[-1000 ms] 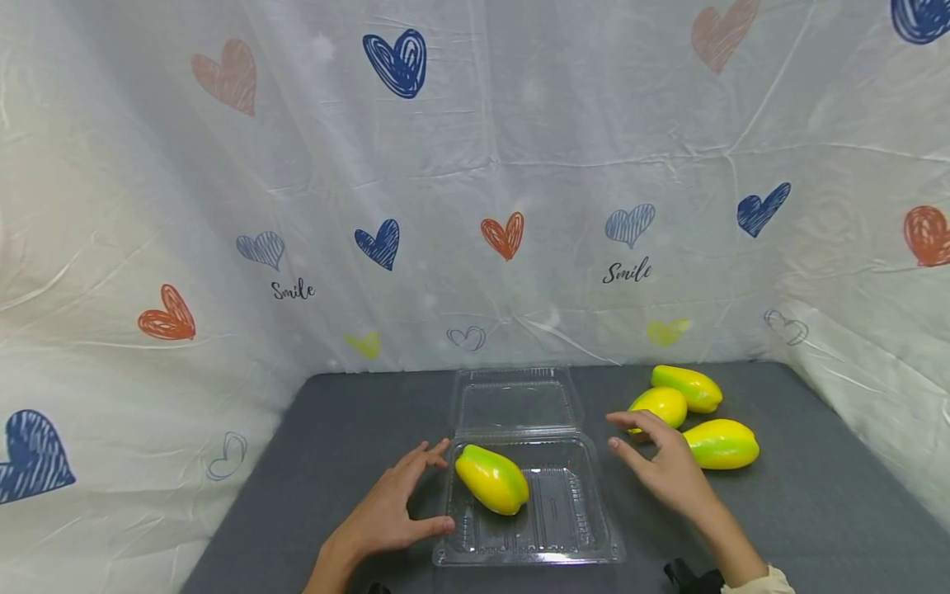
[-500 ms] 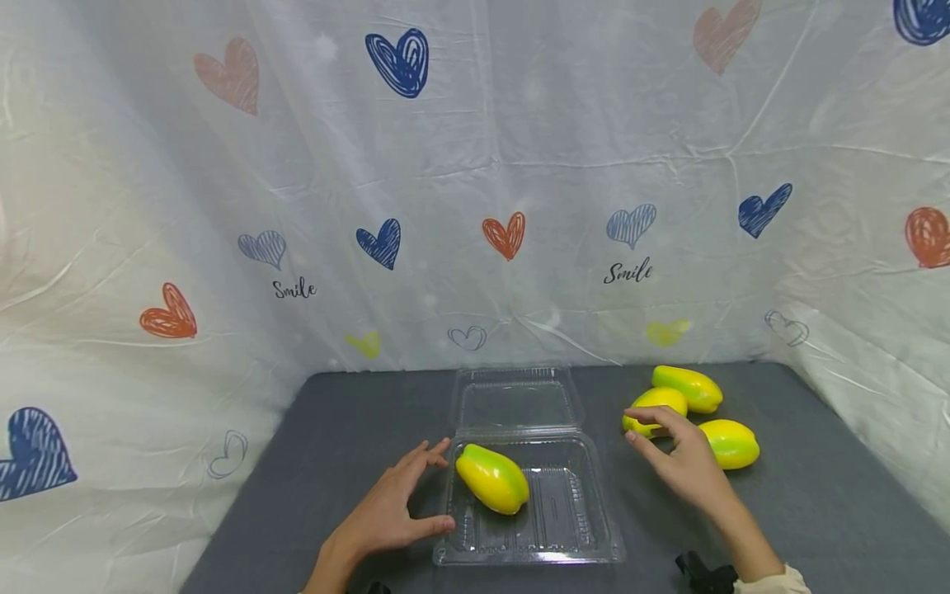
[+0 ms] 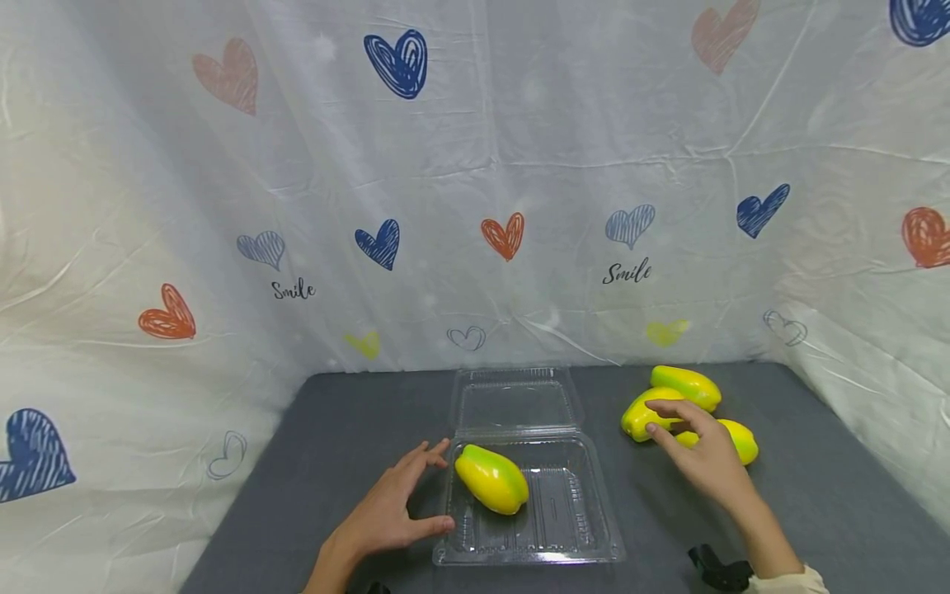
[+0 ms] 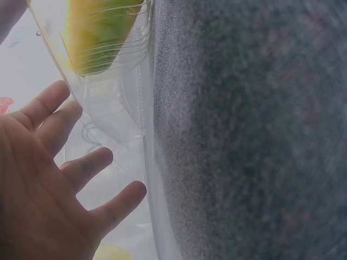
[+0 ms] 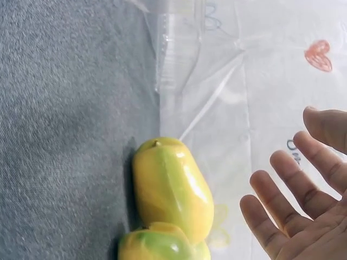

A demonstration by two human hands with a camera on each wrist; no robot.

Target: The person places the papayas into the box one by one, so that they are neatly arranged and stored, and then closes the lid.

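A yellow-green papaya (image 3: 491, 480) lies in the left half of a clear plastic clamshell container (image 3: 564, 553), whose lid (image 3: 519, 404) is folded back flat. At the container's left wall is my left hand (image 3: 389, 507), fingers spread and thumb at the rim; the left wrist view shows its fingertips (image 4: 100, 157) right by the clear plastic. To the right, my right hand (image 3: 705, 454) is over the group of papayas, fingers relaxed and holding nothing. It partly covers the near-left papaya (image 3: 638, 415) and the right papaya (image 3: 745, 441). Behind them lies another papaya (image 3: 690, 386).
A dark grey cloth (image 3: 356, 437) covers the table. White curtain (image 3: 445, 165) printed with hearts hangs behind and along both sides. Black straps (image 3: 718, 569) show near the right wrist at the front edge.
My right hand has moved to the right, away from the container and across the papayas, uncovering more of the near-left one. My left hand and the papaya in the container have stayed put.
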